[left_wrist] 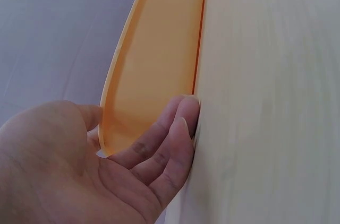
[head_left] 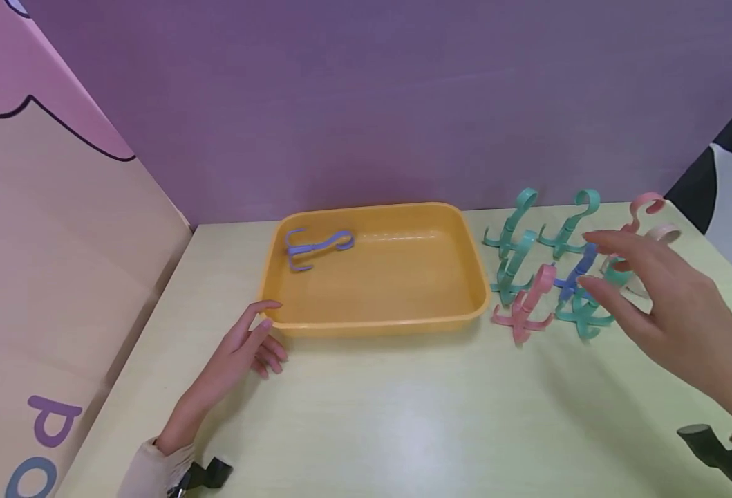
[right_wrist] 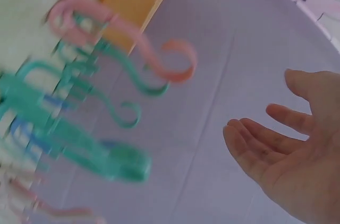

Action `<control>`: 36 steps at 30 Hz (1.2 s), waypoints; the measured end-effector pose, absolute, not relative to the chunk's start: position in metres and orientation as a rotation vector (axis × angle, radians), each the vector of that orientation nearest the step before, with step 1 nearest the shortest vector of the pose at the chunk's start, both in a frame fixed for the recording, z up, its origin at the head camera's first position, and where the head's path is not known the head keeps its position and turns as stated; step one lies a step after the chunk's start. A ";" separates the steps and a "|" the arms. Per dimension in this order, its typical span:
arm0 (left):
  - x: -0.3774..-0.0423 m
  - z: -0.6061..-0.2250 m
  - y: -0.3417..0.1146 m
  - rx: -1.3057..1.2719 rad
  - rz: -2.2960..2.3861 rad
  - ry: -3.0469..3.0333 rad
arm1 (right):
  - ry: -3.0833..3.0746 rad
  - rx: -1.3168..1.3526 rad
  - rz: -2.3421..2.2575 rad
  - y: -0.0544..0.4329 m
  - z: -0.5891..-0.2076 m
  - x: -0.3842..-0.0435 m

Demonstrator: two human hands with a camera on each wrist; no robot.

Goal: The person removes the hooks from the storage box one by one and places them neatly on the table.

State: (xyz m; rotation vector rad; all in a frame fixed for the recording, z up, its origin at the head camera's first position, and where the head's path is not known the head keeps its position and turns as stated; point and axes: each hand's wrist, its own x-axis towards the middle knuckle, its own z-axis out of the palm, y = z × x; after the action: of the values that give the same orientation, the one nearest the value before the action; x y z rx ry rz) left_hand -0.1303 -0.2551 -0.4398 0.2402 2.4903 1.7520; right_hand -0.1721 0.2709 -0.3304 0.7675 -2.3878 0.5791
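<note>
My left hand [head_left: 241, 346] holds the near left corner of a yellow tray [head_left: 366, 328], one finger over the rim and the others bent along the outer wall. Inside the tray, to the left, lies a purple claw hanger hook [head_left: 318, 245]. My right hand [head_left: 677, 311] hovers with thumb and fingers apart over a group of similar hooks at the tray's right. Nothing sits between its fingers in the right wrist view. Nearest the hand are a blue hook [head_left: 580, 268] and a teal hook [head_left: 583, 318]; it partly covers a white hook [head_left: 664, 233].
Left of these stand a pink hook [head_left: 530, 301] and several teal hooks [head_left: 510, 225]. Another pink hook [head_left: 645, 202] is at the back right. A purple wall [head_left: 366, 104] runs behind the pale table [head_left: 372, 408], and a printed panel [head_left: 48, 242] borders it at left.
</note>
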 end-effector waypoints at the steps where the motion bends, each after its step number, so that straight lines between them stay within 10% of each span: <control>1: -0.131 -0.440 -0.255 0.244 1.752 2.490 | -2.384 0.786 0.587 0.266 -0.329 -0.171; 36: -0.134 -0.439 -0.232 0.204 1.737 2.523 | -2.402 1.306 0.545 0.074 -0.315 -0.231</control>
State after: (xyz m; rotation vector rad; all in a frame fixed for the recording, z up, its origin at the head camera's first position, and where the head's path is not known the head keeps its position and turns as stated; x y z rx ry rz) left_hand -0.1340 -0.2321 -0.4390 0.2035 2.5225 1.7365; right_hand -0.2305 0.0740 -0.3146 1.3063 -2.4022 0.5455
